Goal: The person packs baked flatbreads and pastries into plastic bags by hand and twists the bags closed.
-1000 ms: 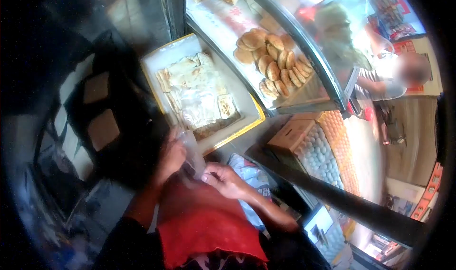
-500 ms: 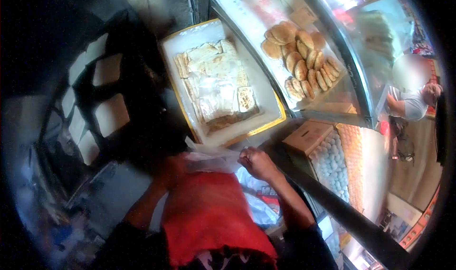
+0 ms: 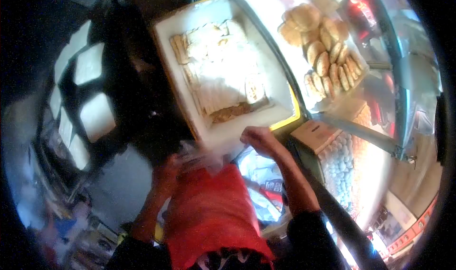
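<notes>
A clear plastic bag is stretched between my hands in front of the red apron; motion smears its outline. My right hand pinches its right end, fingers closed, near the front corner of a white foam box with a yellow rim. My left hand is lower, closed at the bag's left end, though its fingers are dim and partly hidden. Inside the box lie stacked flat breads, brightly lit, with one browned piece at their right side.
Round browned buns are piled on a tray beyond the box. Eggs fill trays beside a cardboard box at right. Pale square pieces lie on a dark surface at left. A dark bar runs along the right side.
The view has shifted, so the foam box and buns sit higher. My right hand has risen slightly and the bag is more blurred. A person at the far right is no longer visible.
</notes>
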{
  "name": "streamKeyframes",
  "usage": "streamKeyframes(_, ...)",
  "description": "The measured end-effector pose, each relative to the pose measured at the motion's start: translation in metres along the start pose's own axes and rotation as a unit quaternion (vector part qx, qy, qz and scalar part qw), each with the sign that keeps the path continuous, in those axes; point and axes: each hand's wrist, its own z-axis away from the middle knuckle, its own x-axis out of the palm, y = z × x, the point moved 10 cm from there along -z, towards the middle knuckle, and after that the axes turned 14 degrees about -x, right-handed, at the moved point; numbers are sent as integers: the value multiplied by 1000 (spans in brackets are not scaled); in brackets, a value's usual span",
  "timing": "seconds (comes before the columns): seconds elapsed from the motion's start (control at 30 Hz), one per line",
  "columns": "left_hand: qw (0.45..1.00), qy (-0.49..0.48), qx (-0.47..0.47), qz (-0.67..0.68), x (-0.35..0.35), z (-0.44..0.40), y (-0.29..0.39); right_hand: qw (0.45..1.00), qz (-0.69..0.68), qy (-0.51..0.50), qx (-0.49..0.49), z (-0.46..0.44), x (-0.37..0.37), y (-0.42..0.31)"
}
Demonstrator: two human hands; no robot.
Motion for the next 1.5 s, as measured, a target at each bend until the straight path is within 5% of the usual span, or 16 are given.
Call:
streamKeyframes(0.07,998,-10,15,-67,-7,-11,8,993,-118,30,7,11,-10,-8)
streamKeyframes(0.13,992,-8,-53,118,1,-24,-3,956,-237,173,7,23,-45,-14)
streamKeyframes(0.23,916,-144,-26,374,5,-23,46,969,-52,239,23,37,-79,-7)
streamKeyframes(0.27,957,-17,52,286,-12,-18,56,966,91,240,18,37,-87,-19)
streamKeyframes(0.33,966,116,128,191,-35,-9,69,964,-11,265,19,36,-85,-25)
streamKeyframes(0.43,963,121,58,234,-60,-23,67,914,-295,280,-8,39,-70,-36)
streamKeyframes(0.53,929,-92,-113,340,-62,-17,73,931,-295,212,-46,34,-36,-91)
streamKeyframes(0.63,979,68,177,79,-79,-1,121,968,-208,109,-93,35,-8,-150)
streamKeyframes(0.73,925,148,281,208,-102,8,127,978,-160,70,-112,50,1,-168)
streamKeyframes(0.8,930,-13,164,330,-60,-18,91,968,-240,77,-16,70,3,-120)
streamKeyframes(0.83,928,-14,172,331,-55,-16,85,975,-147,168,-4,82,-17,-90)
streamKeyframes(0.87,933,14,183,309,-54,-15,80,958,197,206,34,99,-45,-85)
streamKeyframes(0.93,936,51,194,288,-66,-17,81,922,88,377,17,129,-69,-59)
streamKeyframes(1.13,977,45,196,70,-61,-3,100,917,-34,397,-1,83,-104,-69)
streamKeyframes(1.23,996,-72,45,-36,-16,-31,73,873,-223,432,-44,27,-147,-45)
streamKeyframes(1.5,992,-127,-18,21,-37,-24,133,798,-256,546,3,-82,-265,8)
